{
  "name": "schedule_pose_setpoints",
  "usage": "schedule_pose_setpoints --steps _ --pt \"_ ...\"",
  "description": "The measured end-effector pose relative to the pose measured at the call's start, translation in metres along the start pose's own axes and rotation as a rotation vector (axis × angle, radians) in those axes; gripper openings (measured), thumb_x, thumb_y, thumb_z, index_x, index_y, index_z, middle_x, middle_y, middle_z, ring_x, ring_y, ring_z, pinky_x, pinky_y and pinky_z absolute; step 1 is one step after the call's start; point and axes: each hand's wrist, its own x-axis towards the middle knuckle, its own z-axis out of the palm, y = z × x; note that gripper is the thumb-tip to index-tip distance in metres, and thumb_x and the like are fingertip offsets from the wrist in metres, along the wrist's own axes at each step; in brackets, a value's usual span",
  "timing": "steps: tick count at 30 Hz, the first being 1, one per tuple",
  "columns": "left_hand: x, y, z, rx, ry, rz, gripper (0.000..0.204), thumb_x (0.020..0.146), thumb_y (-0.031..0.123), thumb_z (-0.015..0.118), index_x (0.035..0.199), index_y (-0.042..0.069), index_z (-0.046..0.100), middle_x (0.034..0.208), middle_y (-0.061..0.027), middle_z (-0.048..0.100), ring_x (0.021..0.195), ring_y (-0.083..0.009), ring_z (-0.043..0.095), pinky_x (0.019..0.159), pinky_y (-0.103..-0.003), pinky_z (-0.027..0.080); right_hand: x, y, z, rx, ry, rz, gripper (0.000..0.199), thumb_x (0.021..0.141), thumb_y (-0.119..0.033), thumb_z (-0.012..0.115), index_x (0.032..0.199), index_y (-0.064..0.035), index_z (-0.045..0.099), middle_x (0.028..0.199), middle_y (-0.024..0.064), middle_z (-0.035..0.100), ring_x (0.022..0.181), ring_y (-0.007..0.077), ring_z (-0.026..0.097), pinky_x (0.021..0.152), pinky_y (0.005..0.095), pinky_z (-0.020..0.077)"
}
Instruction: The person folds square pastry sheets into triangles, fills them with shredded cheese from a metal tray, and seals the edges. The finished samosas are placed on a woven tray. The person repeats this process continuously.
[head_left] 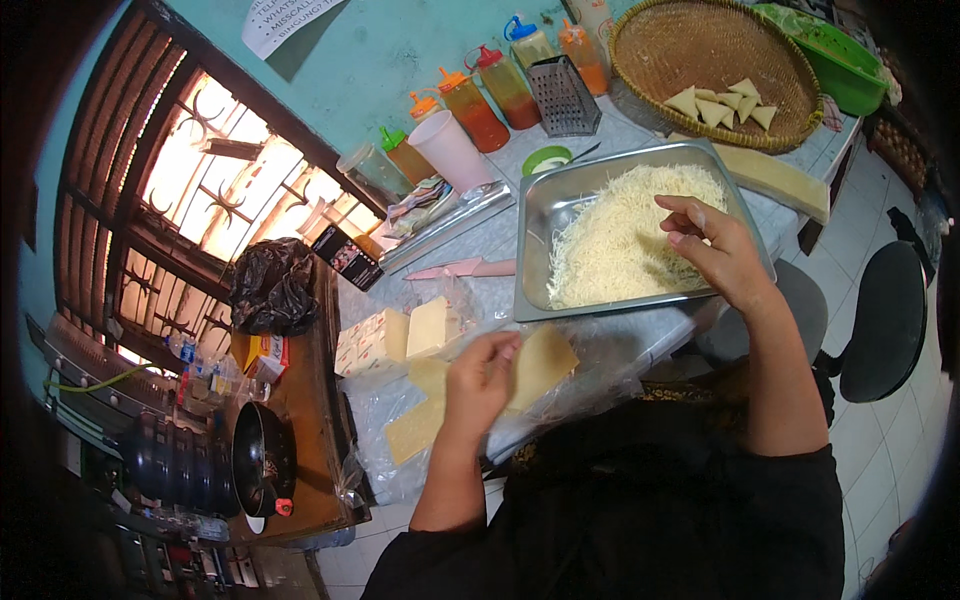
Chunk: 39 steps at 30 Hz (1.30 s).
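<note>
My left hand [480, 385] is closed, its curled fingertips at the edge of a pale yellow pastry sheet [545, 372]. More pastry sheets [412, 432] lie on clear plastic beside and beneath that hand. Over the steel tray [535, 228] hovers my right hand [718, 248], thumb and fingers apart with nothing visible between them. A heap of grated cheese [630, 235] fills much of the tray. Two pale blocks, one in a printed wrapper [372, 342] and one barer [432, 326], stand left of the sheets.
Beyond the tray are a pink-handled knife [490, 268], a box grater [566, 97], sauce bottles [472, 112] and a small green bowl [545, 158]. Folded triangular pastries [712, 110] rest in a woven basket [655, 55]. A frying pan [250, 455] sits at left; a black chair [883, 320] stands right.
</note>
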Motion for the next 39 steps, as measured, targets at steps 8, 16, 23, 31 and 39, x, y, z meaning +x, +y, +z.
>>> schedule_pose_setpoints --steps 8,16,23,31,39 --pt "-0.027 -0.022 0.013 0.468 -0.133 0.238 0.050 0.075 0.017 0.068 0.120 0.002 0.050 0.120 -0.0216 0.050 0.109 -0.0379 0.048 0.093 -0.041 0.040 -0.016 -0.022 0.028 -0.224 -0.021 -0.262 0.029 0.085 -0.010 0.055 0.113 -0.0035 0.060 0.088 0.0114 0.063 0.083 0.0188 0.059 0.077 0.0293 0.0457" --pt "-0.047 -0.018 -0.010 0.504 -0.165 0.216 0.049 0.077 0.019 0.067 0.120 0.003 0.050 0.123 -0.0225 0.048 0.110 -0.0376 0.047 0.094 -0.042 0.038 -0.053 -0.028 0.084 -0.175 -0.306 -0.407 0.024 0.079 -0.016 0.061 0.101 -0.0075 0.064 0.081 0.0114 0.062 0.079 0.0242 0.062 0.069 0.0348 0.0487" --pt "-0.060 -0.019 -0.030 0.634 -0.208 0.151 0.038 0.079 0.027 0.065 0.110 0.007 0.057 0.122 -0.0170 0.051 0.114 -0.0360 0.046 0.098 -0.054 0.030 -0.055 -0.009 0.122 -0.862 -0.478 -0.386 0.039 0.067 -0.017 0.065 0.106 -0.0136 0.059 0.096 0.0069 0.055 0.089 0.0247 0.058 0.071 0.0362 0.0495" --pt "-0.058 -0.016 -0.040 0.686 -0.240 0.190 0.033 0.076 0.029 0.066 0.101 0.008 0.059 0.122 -0.0160 0.052 0.122 -0.0342 0.042 0.104 -0.058 0.019 -0.045 0.000 0.123 -0.896 -0.466 -0.535 0.017 0.075 -0.020 0.057 0.091 -0.0133 0.057 0.087 0.0058 0.056 0.083 0.0242 0.059 0.068 0.0351 0.0495" --pt "-0.046 -0.049 -0.072 0.592 0.203 -0.389 0.035 0.079 0.031 0.063 0.103 0.005 0.060 0.100 -0.0140 0.061 0.095 -0.0330 0.056 0.081 -0.042 0.045 -0.045 -0.010 0.095 -0.659 -0.405 -0.542 0.017 0.067 -0.016 0.063 0.081 -0.0101 0.056 0.080 0.0084 0.055 0.077 0.0291 0.059 0.065 0.0404 0.0474"
